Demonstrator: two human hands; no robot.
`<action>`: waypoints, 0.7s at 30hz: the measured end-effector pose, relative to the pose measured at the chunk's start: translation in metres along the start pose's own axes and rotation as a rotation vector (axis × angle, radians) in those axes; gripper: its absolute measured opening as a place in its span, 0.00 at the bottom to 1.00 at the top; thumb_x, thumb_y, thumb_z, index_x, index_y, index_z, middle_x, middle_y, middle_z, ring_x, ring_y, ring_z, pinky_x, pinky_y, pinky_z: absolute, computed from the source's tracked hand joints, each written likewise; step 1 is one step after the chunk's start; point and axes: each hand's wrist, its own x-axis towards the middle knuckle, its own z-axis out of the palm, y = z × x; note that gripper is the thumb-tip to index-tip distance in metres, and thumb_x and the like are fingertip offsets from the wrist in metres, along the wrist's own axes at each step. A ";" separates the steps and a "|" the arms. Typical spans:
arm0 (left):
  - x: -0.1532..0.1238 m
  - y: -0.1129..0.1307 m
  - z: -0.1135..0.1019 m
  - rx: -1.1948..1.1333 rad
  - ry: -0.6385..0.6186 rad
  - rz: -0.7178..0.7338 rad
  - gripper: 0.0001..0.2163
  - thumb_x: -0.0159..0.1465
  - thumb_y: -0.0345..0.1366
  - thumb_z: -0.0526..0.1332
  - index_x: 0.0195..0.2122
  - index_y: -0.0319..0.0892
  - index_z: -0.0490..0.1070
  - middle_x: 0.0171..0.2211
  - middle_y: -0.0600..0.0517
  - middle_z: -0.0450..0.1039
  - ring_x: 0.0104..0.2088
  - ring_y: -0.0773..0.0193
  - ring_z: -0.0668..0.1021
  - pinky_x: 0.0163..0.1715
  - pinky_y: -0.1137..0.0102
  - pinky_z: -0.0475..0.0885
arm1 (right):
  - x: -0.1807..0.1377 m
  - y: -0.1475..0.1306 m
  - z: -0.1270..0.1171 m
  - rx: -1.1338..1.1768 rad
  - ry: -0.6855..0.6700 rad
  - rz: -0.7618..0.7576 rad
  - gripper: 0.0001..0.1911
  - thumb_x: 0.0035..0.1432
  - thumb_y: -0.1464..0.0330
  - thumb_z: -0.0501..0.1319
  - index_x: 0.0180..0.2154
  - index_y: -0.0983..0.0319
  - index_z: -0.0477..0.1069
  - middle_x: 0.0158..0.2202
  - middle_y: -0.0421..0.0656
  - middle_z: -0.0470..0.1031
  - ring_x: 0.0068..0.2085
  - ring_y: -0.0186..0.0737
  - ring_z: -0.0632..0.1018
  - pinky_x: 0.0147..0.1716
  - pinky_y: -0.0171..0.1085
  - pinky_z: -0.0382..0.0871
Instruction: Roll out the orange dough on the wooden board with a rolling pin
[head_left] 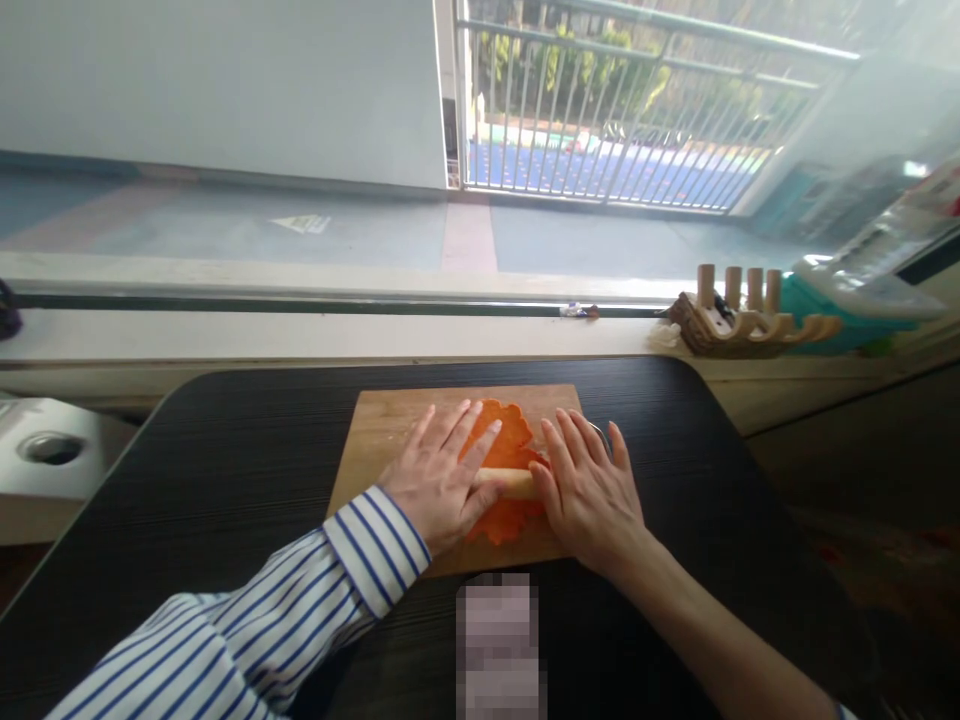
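A flat sheet of orange dough (pixel 504 440) lies on a wooden cutting board (pixel 382 425) on the dark table (pixel 225 450). Across the dough lies a pale wooden rolling pin (pixel 510 482). My left hand (pixel 439 478) presses flat on the pin's left end, fingers stretched out over the dough. My right hand (pixel 589 490) lies flat on the pin's right end, fingers spread and pointing away from me. Most of the pin is hidden under both palms. A striped sleeve covers my left forearm.
A wooden rack (pixel 739 315) with upright pegs stands at the back right by a teal container (pixel 840 310). The window sill (pixel 300 335) runs along the table's far side. A white unit with a round hole (pixel 49 450) sits at the left.
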 end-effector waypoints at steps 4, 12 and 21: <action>-0.006 0.000 0.000 -0.045 0.027 0.034 0.29 0.67 0.52 0.45 0.61 0.38 0.61 0.62 0.39 0.60 0.64 0.49 0.59 0.63 0.49 0.47 | -0.024 -0.009 0.001 -0.021 0.023 -0.028 0.28 0.67 0.60 0.43 0.62 0.68 0.57 0.66 0.52 0.53 0.66 0.50 0.54 0.64 0.55 0.37; 0.019 -0.006 0.003 0.056 0.014 -0.008 0.30 0.68 0.52 0.42 0.63 0.36 0.59 0.64 0.37 0.57 0.64 0.48 0.59 0.61 0.47 0.52 | 0.020 0.008 -0.001 0.005 -0.100 -0.021 0.29 0.68 0.58 0.39 0.62 0.68 0.57 0.65 0.52 0.56 0.66 0.50 0.55 0.61 0.61 0.43; 0.030 -0.012 0.008 0.083 -0.034 -0.048 0.31 0.69 0.52 0.39 0.63 0.35 0.57 0.64 0.35 0.55 0.64 0.47 0.59 0.60 0.47 0.55 | 0.040 0.015 0.000 0.015 -0.080 -0.040 0.30 0.68 0.57 0.39 0.63 0.66 0.56 0.65 0.51 0.57 0.66 0.50 0.55 0.61 0.61 0.45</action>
